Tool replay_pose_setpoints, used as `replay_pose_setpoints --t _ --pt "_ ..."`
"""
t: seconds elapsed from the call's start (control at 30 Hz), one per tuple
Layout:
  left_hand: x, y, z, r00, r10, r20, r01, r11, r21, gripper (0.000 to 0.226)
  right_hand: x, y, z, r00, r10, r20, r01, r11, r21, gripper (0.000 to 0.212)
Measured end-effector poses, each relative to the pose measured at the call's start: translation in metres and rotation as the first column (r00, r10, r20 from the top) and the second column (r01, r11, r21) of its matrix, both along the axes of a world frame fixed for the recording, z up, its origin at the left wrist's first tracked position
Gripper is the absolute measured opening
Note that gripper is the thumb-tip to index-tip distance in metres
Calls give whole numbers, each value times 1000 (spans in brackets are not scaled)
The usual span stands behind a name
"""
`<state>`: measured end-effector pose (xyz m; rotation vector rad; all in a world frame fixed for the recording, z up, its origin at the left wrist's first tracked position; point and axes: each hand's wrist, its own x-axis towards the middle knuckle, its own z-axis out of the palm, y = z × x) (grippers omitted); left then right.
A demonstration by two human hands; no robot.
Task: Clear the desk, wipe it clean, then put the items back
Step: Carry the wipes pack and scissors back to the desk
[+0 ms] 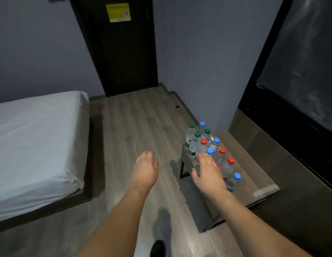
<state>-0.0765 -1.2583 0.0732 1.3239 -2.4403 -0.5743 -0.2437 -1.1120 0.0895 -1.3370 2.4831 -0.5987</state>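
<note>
Clearing is not yet starting: bottles (211, 151) are crowding the tabletop (254, 175) at lower right, right hand (207, 171) reaching over them with fingers released, left hand (145, 168) hanging relaxed, holding nothing.

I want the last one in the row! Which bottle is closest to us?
The blue-capped bottle at the near end of the desk, just right of the right hand. Every other bottle stands farther back.
</note>
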Motion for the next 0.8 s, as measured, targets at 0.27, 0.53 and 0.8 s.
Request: replay_pose_setpoints --t 0.27,0.53,0.8 --pt "-183 -139 32 939 -342 36 344 935 -84 37 -127 -56 7 893 -445 64 448 894 -36 59" --pt "-360 -175 29 735 -660 156 671 741 -24 41 -262 -68 -19 681 -709 183 722 691 -10 55" --pt "-512 -184 -4 326 -848 417 866 445 229 48 -331 -75 -73 555 -765 326 697 642 320 51"
